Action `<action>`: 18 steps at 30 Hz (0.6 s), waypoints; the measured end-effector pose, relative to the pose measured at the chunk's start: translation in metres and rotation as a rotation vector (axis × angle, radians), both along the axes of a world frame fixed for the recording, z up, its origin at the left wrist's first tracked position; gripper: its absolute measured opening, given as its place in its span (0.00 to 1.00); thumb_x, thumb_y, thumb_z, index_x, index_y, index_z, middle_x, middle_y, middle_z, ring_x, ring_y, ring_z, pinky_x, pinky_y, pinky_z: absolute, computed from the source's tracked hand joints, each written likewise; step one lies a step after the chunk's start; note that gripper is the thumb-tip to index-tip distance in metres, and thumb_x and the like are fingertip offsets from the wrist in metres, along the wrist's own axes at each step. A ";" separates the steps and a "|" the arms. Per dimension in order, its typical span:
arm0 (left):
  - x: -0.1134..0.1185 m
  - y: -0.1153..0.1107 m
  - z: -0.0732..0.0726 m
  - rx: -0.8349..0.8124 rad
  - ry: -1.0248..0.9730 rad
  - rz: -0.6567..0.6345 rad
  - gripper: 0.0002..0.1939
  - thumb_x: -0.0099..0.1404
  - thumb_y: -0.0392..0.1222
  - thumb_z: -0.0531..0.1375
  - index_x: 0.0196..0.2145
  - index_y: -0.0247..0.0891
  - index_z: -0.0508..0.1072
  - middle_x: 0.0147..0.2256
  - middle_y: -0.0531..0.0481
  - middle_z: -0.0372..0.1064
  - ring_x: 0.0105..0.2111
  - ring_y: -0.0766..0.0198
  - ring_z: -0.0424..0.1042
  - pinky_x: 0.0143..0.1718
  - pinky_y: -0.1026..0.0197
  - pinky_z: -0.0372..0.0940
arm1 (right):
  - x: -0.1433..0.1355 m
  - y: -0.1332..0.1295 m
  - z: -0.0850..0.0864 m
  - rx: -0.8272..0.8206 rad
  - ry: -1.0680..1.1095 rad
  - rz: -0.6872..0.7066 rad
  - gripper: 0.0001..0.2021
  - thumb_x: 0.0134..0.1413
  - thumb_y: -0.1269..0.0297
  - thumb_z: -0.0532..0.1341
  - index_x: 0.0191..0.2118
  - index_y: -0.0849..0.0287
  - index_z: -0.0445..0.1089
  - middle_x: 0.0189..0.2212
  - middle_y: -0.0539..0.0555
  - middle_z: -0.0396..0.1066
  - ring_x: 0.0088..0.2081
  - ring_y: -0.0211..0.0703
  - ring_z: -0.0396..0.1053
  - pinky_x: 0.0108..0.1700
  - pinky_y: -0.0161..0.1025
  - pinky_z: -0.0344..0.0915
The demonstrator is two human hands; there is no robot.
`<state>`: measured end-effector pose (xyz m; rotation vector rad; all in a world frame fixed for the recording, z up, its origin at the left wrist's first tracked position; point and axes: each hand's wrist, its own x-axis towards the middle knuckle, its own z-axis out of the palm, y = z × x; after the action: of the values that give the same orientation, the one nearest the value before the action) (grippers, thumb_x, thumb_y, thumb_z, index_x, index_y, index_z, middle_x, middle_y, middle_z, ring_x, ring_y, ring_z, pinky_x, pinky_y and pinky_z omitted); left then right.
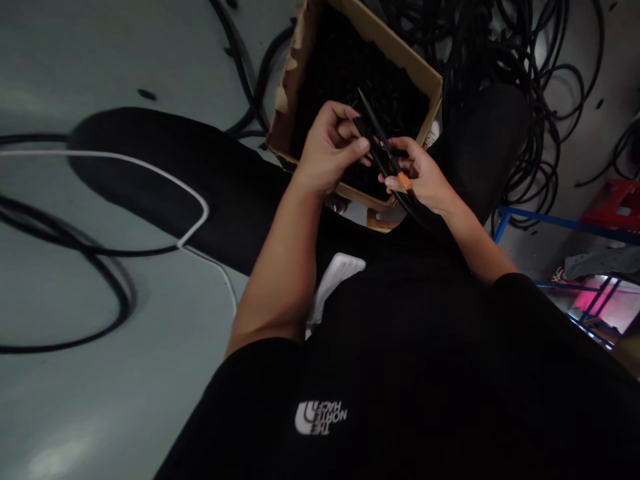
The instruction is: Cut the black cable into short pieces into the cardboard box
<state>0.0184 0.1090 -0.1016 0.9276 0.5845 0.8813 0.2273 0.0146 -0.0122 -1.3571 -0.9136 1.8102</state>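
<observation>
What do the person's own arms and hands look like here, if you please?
The left hand and right hand are ungloved, with no watch or bracelet visible. Both forearms are bare; the short sleeves are plain black, belonging to a black top with a white lettered logo.

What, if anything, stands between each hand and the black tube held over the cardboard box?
Nothing visible blocks the left hand: its thumb and fingers are at the far end of the black tube. On the right hand's side, a pointed tool with an orange part lies alongside the tube, partly between it and that hand.
</observation>
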 end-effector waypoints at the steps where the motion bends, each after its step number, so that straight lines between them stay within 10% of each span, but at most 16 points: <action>1: 0.001 -0.002 0.001 -0.007 0.014 -0.010 0.47 0.58 0.71 0.90 0.52 0.46 0.66 0.35 0.66 0.78 0.39 0.69 0.77 0.39 0.59 0.67 | -0.001 0.000 -0.001 0.000 -0.024 -0.008 0.53 0.51 0.31 0.87 0.72 0.50 0.66 0.62 0.59 0.79 0.65 0.57 0.82 0.58 0.47 0.89; 12: -0.006 0.002 -0.006 -0.050 -0.010 0.000 0.38 0.73 0.67 0.84 0.57 0.45 0.68 0.34 0.65 0.78 0.49 0.69 0.80 0.49 0.61 0.67 | 0.004 -0.011 0.020 -0.116 -0.071 0.001 0.51 0.60 0.33 0.85 0.77 0.45 0.63 0.57 0.55 0.80 0.53 0.56 0.87 0.52 0.52 0.91; 18: -0.017 -0.002 0.008 -0.055 -0.155 -0.048 0.32 0.79 0.58 0.82 0.64 0.45 0.71 0.40 0.62 0.83 0.60 0.65 0.84 0.59 0.61 0.69 | 0.007 -0.009 0.009 -0.137 0.094 -0.105 0.45 0.70 0.39 0.82 0.78 0.49 0.62 0.48 0.50 0.84 0.41 0.42 0.87 0.44 0.38 0.89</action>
<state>0.0010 0.1070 -0.0938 0.8122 0.4491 0.8807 0.2341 0.0054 -0.0037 -1.3643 -0.6674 1.8667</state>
